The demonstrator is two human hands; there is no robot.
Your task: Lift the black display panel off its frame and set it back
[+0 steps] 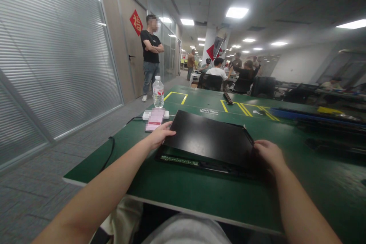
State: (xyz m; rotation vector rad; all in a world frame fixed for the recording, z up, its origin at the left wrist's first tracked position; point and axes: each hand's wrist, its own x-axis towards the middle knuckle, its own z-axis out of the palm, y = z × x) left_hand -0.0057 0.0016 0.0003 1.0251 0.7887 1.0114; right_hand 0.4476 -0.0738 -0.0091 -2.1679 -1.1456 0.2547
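Note:
A black, glossy flat screen panel (211, 133) is tilted over a thin black frame (220, 167) on the green table. Its left edge is gripped by my left hand (162, 135), thumb on top and fingers beneath. At the right edge my right hand (268, 153) is closed, its fingertips partly hidden; they appear to pinch the panel's side close to the frame. Below the panel's near edge a strip of green circuit board (178, 160) shows in the frame.
Beyond my left hand are a phone (154, 119), a white power strip (164, 115) and a water bottle (158, 92). A black cable (112, 148) hangs at the table's left edge. Dark panels (320, 116) lie at right. A person (151, 53) stands by the door; others sit farther back.

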